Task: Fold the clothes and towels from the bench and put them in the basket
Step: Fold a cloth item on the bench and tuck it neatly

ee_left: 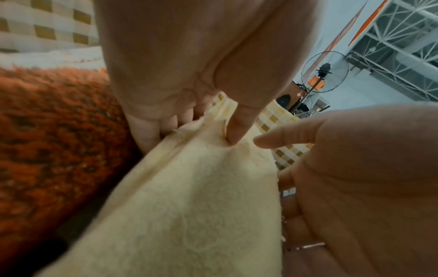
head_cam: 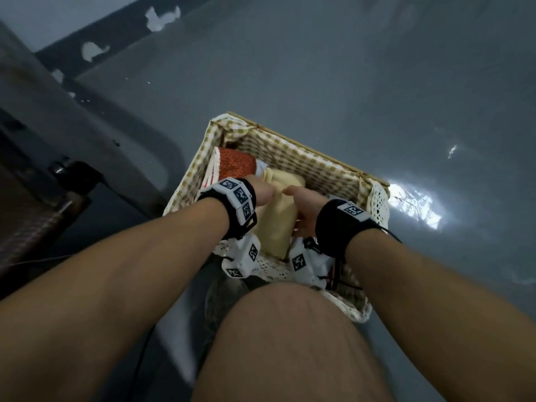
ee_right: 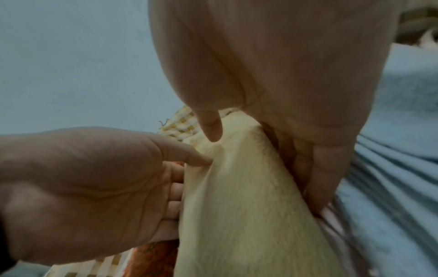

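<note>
Count on inspection. Baskets: one [head_cam: 333, 166], with checked lining. Folded textiles in it: at least three, namely one cream towel [head_cam: 278, 216], one orange towel [head_cam: 236, 165], one light blue cloth [ee_right: 391, 168]; a white item beside the orange one cannot be identified. Hands: two, left [head_cam: 261, 192] and right [head_cam: 304, 201]. Fans: one [ee_left: 324, 72].

No words, numbers or brand names can be read anywhere; the only markings are black-and-white square code tags [head_cam: 240, 195] on the white blocks strapped just behind the left hand [head_cam: 261, 192] and the right hand [head_cam: 304, 204].
</note>
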### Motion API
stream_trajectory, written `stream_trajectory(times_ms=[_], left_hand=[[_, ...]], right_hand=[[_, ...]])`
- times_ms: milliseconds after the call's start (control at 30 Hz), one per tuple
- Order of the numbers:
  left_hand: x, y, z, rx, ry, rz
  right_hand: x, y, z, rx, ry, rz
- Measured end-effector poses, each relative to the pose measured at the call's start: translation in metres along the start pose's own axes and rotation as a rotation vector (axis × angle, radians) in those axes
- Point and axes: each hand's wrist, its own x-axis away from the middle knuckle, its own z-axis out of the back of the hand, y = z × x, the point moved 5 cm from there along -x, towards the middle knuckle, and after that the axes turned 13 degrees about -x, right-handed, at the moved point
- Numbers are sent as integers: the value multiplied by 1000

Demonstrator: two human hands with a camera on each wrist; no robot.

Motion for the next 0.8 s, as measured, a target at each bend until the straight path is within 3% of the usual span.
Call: stream_trajectory(times_ms=[133, 233, 300, 400, 500, 633, 800], left_hand=[[24, -6, 27, 209, 90, 37], [52, -11, 59, 327, 141, -84], [79, -21, 85, 380, 187, -141], [130, -53, 126, 409, 331, -183], [189, -102, 164, 429, 476, -184], [269, -193, 200, 305, 680, -76], [347, -322, 195, 193, 824, 136]], right_hand=[[24, -34, 1, 216, 45, 141], [62, -70, -16, 435, 56, 320], [95, -92, -43, 570, -21, 475], [148, -107, -101, 712, -281, 599], [201, -114, -164, 863, -412, 687], [257, -104, -266, 936, -578, 822], [298, -44, -400, 959, -771, 919]])
